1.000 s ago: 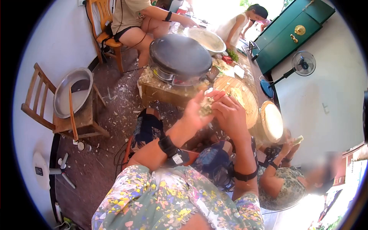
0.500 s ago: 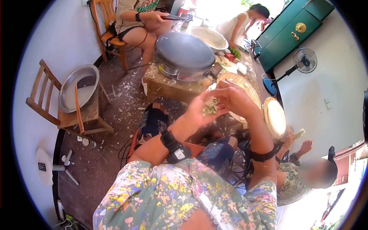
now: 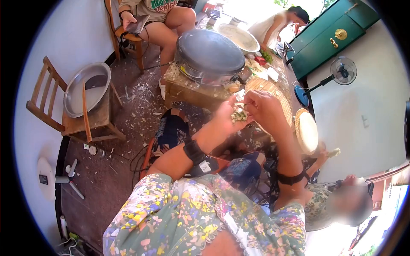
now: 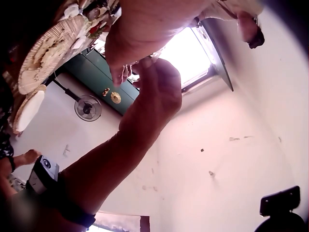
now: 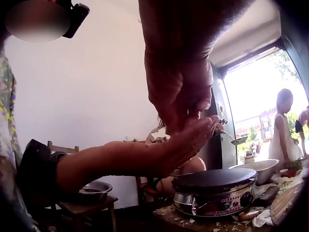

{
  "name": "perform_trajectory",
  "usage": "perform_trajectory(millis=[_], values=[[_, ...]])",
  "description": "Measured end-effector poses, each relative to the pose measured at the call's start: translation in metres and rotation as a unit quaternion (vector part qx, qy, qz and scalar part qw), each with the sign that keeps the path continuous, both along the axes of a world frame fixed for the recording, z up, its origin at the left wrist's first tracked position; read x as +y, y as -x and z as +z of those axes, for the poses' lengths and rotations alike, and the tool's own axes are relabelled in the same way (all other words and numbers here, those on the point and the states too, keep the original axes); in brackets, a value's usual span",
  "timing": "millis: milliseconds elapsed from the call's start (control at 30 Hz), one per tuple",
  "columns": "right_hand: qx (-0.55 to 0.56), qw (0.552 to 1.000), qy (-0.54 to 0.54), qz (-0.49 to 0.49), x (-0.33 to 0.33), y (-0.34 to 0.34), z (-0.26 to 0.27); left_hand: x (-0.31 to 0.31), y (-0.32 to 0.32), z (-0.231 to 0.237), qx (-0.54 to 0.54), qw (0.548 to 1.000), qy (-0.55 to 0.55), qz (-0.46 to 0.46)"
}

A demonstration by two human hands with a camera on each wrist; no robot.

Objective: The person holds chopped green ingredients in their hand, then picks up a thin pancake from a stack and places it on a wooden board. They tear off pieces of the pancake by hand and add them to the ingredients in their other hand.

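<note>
Palm up, the left hand [image 3: 222, 121] holds a small piece of pale dough with green filling [image 3: 240, 114] on its palm and fingers. Over it the right hand [image 3: 267, 112] bends down, its thumb and fingertips pinching the dough's edge. In the right wrist view the left hand [image 5: 169, 150] lies nearly flat with fingers extended, and the right hand's [image 5: 181, 87] fingertips meet it from above. The left wrist view shows the right hand [image 4: 157, 92] with curled fingers close to the left hand [image 4: 145, 29]; the dough is mostly hidden there.
A round black griddle [image 3: 211, 50] stands on a low table [image 3: 188, 93], with a large bowl [image 3: 238, 37] behind it. Woven trays [image 3: 273, 102] lie to the right. A metal basin [image 3: 87, 89] rests on a chair at left. Other people sit and stand around.
The right hand has shifted over the palm, now pinching at the dough's edge. The seated person behind the griddle has drawn a hand back and holds a dark flat thing lower at left.
</note>
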State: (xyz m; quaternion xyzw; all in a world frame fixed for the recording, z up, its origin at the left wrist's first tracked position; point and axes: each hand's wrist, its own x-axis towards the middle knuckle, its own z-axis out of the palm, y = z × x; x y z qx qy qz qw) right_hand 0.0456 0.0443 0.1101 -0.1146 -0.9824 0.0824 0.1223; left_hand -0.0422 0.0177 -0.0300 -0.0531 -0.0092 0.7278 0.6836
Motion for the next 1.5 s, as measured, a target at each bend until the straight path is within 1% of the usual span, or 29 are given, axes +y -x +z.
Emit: perform_trajectory(millis=[67, 167, 267, 300, 367, 467, 533, 567, 600, 633, 667, 700, 767, 833, 867, 967, 1100, 1167, 1267, 1367, 1500], values=[[0.023, 0.998, -0.051, 0.0, -0.004, -0.003, -0.005, 0.014, 0.003, -0.015, -0.006, 1.0, -0.028, -0.011], [0.041, 0.996, -0.079, -0.009, -0.006, -0.006, -0.015, 0.017, 0.007, -0.012, 0.062, 0.996, 0.06, -0.006], [0.099, 0.991, -0.094, 0.008, -0.022, -0.005, -0.015, 0.008, 0.008, 0.007, 0.006, 0.997, -0.066, -0.037], [0.098, 0.991, -0.09, 0.008, -0.021, -0.007, -0.016, 0.008, 0.008, 0.01, 0.004, 0.995, -0.098, -0.033], [0.096, 0.992, -0.079, 0.006, -0.019, -0.011, -0.02, 0.008, 0.007, 0.011, 0.0, 0.987, -0.158, -0.026], [0.124, 0.989, -0.064, 0.04, -0.013, -0.014, -0.026, 0.009, 0.012, 0.007, -0.048, 0.983, -0.175, -0.038], [0.104, 0.994, -0.028, 0.026, -0.017, -0.017, -0.02, 0.008, 0.009, 0.01, -0.022, 0.988, -0.151, -0.024], [0.103, 0.994, 0.007, 0.025, -0.015, -0.018, -0.02, 0.009, 0.008, 0.012, -0.008, 0.99, -0.14, -0.016], [0.102, 0.994, 0.043, 0.025, -0.013, -0.019, -0.019, 0.01, 0.008, 0.011, -0.022, 0.989, -0.142, -0.025], [0.108, 0.989, 0.097, 0.03, -0.005, -0.02, -0.022, 0.013, 0.007, 0.008, -0.037, 0.988, -0.143, -0.035], [0.109, 0.986, 0.119, 0.039, -0.001, -0.021, -0.021, 0.015, 0.006, 0.003, -0.052, 0.987, -0.143, -0.045], [0.109, 0.983, 0.14, 0.048, 0.004, -0.022, -0.021, 0.018, 0.004, -0.008, -0.067, 0.983, -0.164, -0.053], [0.107, 0.985, 0.112, 0.069, 0.009, -0.023, -0.015, 0.029, 0.004, -0.027, -0.098, 0.97, -0.211, -0.069], [0.113, 0.987, 0.083, 0.084, 0.012, -0.026, -0.013, 0.027, 0.001, -0.019, -0.077, 0.98, -0.17, -0.067], [0.099, 0.992, 0.046, 0.07, 0.012, -0.028, -0.01, 0.025, 0.0, -0.015, -0.065, 0.984, -0.149, -0.067], [0.063, 0.997, -0.013, 0.048, 0.022, -0.037, -0.009, 0.028, -0.006, 0.001, -0.049, 0.987, -0.121, -0.095], [0.058, 0.998, -0.016, 0.035, 0.033, -0.043, -0.009, 0.048, -0.011, -0.008, -0.062, 0.982, -0.136, -0.114], [0.053, 0.997, 0.001, 0.054, 0.044, -0.046, -0.006, 0.06, -0.013, -0.009, -0.069, 0.98, -0.145, -0.119], [0.058, 0.996, 0.021, 0.059, 0.065, -0.053, -0.006, 0.082, -0.018, -0.011, 0.003, 0.991, -0.07, -0.118], [0.057, 0.997, 0.023, 0.05, 0.088, -0.06, -0.007, 0.105, -0.025, -0.008, -0.01, 0.988, -0.05, -0.146], [0.044, 0.998, -0.023, 0.039, 0.132, -0.067, -0.018, 0.145, -0.032, -0.018, -0.068, 0.977, -0.09, -0.179]])
